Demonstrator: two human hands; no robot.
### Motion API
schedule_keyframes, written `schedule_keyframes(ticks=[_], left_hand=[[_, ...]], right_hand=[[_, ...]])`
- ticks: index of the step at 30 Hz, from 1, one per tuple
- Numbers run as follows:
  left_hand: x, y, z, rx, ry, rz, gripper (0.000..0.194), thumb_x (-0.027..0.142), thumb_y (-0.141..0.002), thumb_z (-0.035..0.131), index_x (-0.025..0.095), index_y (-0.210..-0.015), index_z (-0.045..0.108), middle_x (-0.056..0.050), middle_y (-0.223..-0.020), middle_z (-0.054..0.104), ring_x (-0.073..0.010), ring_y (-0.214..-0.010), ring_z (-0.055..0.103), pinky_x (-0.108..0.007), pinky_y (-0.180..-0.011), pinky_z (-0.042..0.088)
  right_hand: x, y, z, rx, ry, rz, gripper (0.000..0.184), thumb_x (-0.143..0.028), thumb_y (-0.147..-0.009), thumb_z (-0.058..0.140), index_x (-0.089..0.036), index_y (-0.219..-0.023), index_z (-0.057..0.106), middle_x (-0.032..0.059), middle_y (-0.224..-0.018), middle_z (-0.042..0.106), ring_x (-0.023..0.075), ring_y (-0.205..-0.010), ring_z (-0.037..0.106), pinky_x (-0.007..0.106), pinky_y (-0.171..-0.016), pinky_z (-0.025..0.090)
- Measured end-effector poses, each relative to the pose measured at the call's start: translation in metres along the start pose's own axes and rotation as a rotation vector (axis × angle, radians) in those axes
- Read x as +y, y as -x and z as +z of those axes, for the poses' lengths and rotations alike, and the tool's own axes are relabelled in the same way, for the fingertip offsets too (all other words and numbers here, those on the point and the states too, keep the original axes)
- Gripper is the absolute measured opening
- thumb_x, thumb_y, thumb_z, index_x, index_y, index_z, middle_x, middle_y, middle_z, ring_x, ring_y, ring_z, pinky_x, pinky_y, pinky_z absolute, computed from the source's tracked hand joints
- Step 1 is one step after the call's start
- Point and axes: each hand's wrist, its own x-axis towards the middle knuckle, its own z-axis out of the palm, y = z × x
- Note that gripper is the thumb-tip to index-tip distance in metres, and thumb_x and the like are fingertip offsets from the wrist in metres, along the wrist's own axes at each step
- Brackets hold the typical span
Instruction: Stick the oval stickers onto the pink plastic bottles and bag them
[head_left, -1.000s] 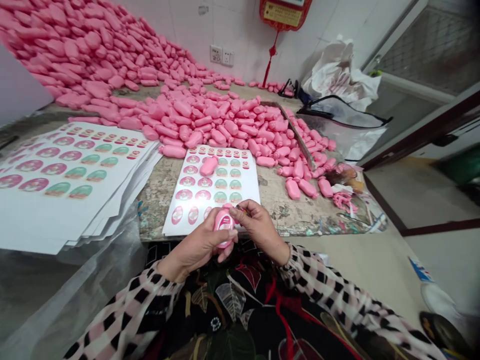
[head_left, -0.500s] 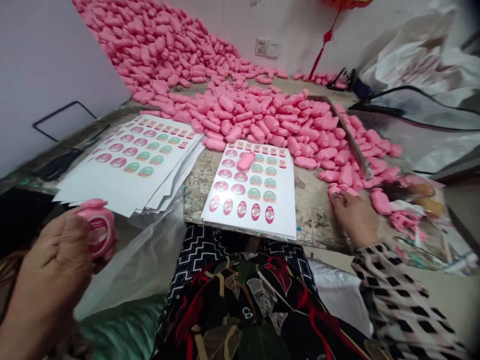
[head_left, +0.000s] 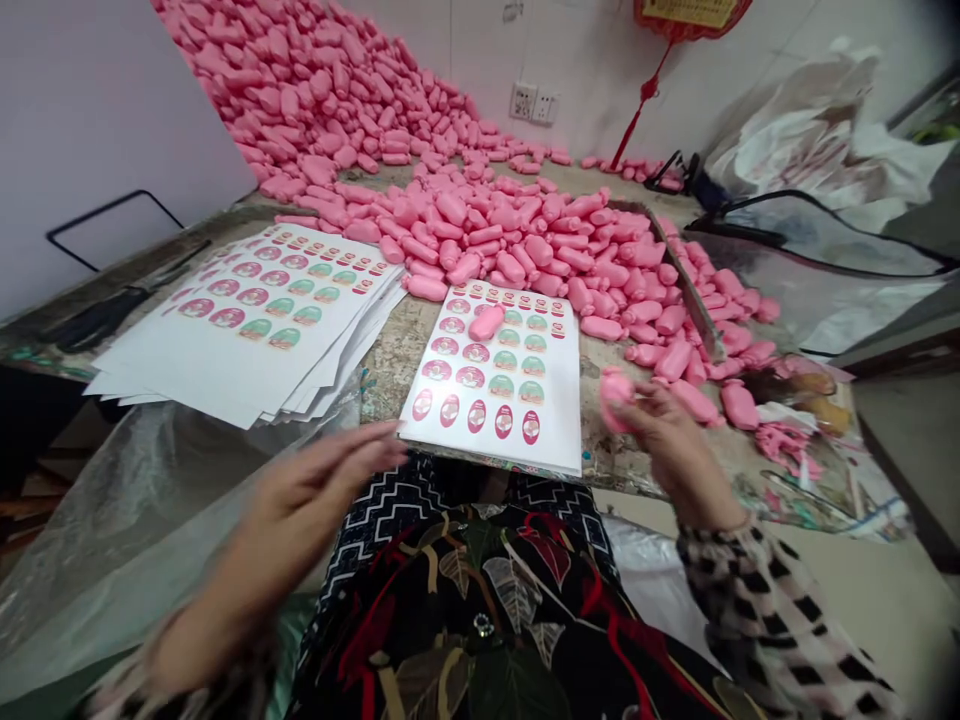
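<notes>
My right hand [head_left: 675,445] pinches a small pink plastic bottle [head_left: 615,400] just above the table, right of the sticker sheet. My left hand [head_left: 304,500] is empty and slightly blurred, its fingers stretched out toward the sheet's near left corner; whether they touch it I cannot tell. On that white sheet [head_left: 559,440] are rows of pink, green and red printed stickers. Another pink bottle [head_left: 487,322] lies on its upper part. Behind it spreads a heap of similar pink bottles [head_left: 517,240].
A stack of sticker sheets [head_left: 180,370] lies at the left, over clear plastic [head_left: 112,500]. A larger pink pile [head_left: 315,90] rises at the back left. A wooden strip [head_left: 694,290] crosses the heap's right side. Bags [head_left: 810,130] stand at the back right.
The stickered pink bottle has gone from my left hand, which has swung right toward the sheet and opened. My right hand has moved left from the heap's edge with a pink bottle.
</notes>
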Motion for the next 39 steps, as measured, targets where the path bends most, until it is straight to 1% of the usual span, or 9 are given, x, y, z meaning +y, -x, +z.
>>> schedule_keyframes(ticks=[3, 6, 9, 12, 17, 22, 25, 30, 39], left_hand=[[-0.005, -0.019, 0.063, -0.371, 0.327, -0.149, 0.044, 0.035, -0.076, 0.064, 0.021, -0.117, 0.058, -0.008, -0.111, 0.063, -0.0209, -0.097, 0.06, -0.037, -0.088, 0.047], [-0.017, -0.035, 0.103, -0.526, 0.656, -0.216, 0.043, 0.036, -0.082, 0.057, 0.021, -0.121, 0.052, -0.009, -0.118, 0.058, -0.0183, -0.104, 0.057, -0.033, -0.091, 0.044], [-0.02, -0.04, 0.115, -0.575, 0.79, -0.231, 0.032, 0.036, -0.084, 0.053, 0.016, -0.108, 0.059, -0.009, -0.107, 0.062, -0.0173, -0.098, 0.058, -0.03, -0.087, 0.045], [-0.018, -0.044, 0.109, -0.511, 0.761, -0.276, 0.028, 0.036, -0.082, 0.055, 0.016, -0.1, 0.06, -0.008, -0.092, 0.064, -0.0177, -0.086, 0.061, -0.033, -0.082, 0.047], [-0.017, -0.056, 0.098, -0.358, 0.367, -0.189, 0.026, 0.036, -0.07, 0.066, 0.018, -0.086, 0.056, 0.003, -0.067, 0.057, -0.0105, -0.055, 0.052, -0.025, -0.057, 0.044], [-0.021, -0.061, 0.104, -0.438, -0.412, 0.246, 0.015, 0.033, -0.073, 0.06, 0.019, -0.076, 0.055, 0.002, -0.073, 0.057, -0.0143, -0.068, 0.052, -0.026, -0.061, 0.038], [-0.025, -0.063, 0.109, -0.456, -0.714, 0.447, 0.011, 0.031, -0.079, 0.052, 0.02, -0.082, 0.055, 0.0, -0.084, 0.061, -0.018, -0.078, 0.055, -0.03, -0.067, 0.041], [-0.031, -0.064, 0.118, -0.388, -0.963, 0.596, 0.024, 0.03, -0.084, 0.048, 0.023, -0.106, 0.055, -0.006, -0.13, 0.05, -0.023, -0.103, 0.056, -0.036, -0.083, 0.043], [-0.032, -0.067, 0.123, -0.333, -1.113, 0.61, 0.02, 0.036, -0.084, 0.049, 0.022, -0.097, 0.056, -0.004, -0.126, 0.054, -0.0251, -0.095, 0.06, -0.038, -0.074, 0.048]], right_hand=[[-0.031, 0.04, 0.049, -0.255, -0.374, 0.146, 0.038, -0.034, -0.066, 0.072, -0.025, -0.1, 0.055, 0.003, -0.098, 0.063, 0.016, -0.079, 0.06, 0.031, -0.068, 0.049], [-0.051, 0.067, 0.079, -0.381, -0.456, 0.138, 0.033, -0.032, -0.071, 0.069, -0.027, -0.101, 0.055, 0.0001, -0.097, 0.06, 0.0136, -0.085, 0.057, 0.029, -0.075, 0.047], [-0.053, 0.073, 0.078, -0.442, -0.374, 0.015, 0.031, -0.033, -0.075, 0.064, -0.027, -0.104, 0.056, 0.0005, -0.103, 0.059, 0.0138, -0.091, 0.054, 0.029, -0.082, 0.044], [-0.039, 0.059, 0.059, -0.384, -0.135, -0.039, 0.031, -0.041, -0.081, 0.055, -0.026, -0.109, 0.056, 0.0017, -0.099, 0.06, 0.016, -0.089, 0.055, 0.032, -0.081, 0.043], [-0.006, 0.03, 0.037, -0.126, 0.458, -0.165, 0.025, -0.039, -0.086, 0.046, -0.024, -0.092, 0.066, 0.0034, -0.091, 0.061, 0.0182, -0.084, 0.056, 0.031, -0.075, 0.04], [-0.002, 0.029, 0.046, -0.086, 0.694, -0.192, 0.021, -0.036, -0.086, 0.046, -0.026, -0.092, 0.063, 0.0011, -0.089, 0.061, 0.0159, -0.078, 0.056, 0.027, -0.065, 0.037], [-0.005, 0.031, 0.051, -0.091, 0.761, -0.214, 0.019, -0.036, -0.087, 0.046, -0.026, -0.09, 0.062, 0.0007, -0.09, 0.06, 0.0153, -0.079, 0.056, 0.026, -0.064, 0.035], [-0.009, 0.031, 0.055, -0.109, 0.885, -0.264, 0.02, -0.035, -0.089, 0.044, -0.026, -0.09, 0.061, 0.0002, -0.088, 0.058, 0.014, -0.075, 0.055, 0.026, -0.059, 0.031], [-0.013, 0.029, 0.053, -0.159, 0.973, -0.291, 0.021, -0.035, -0.09, 0.042, -0.026, -0.092, 0.062, 0.0001, -0.089, 0.058, 0.0129, -0.074, 0.056, 0.026, -0.056, 0.03]])
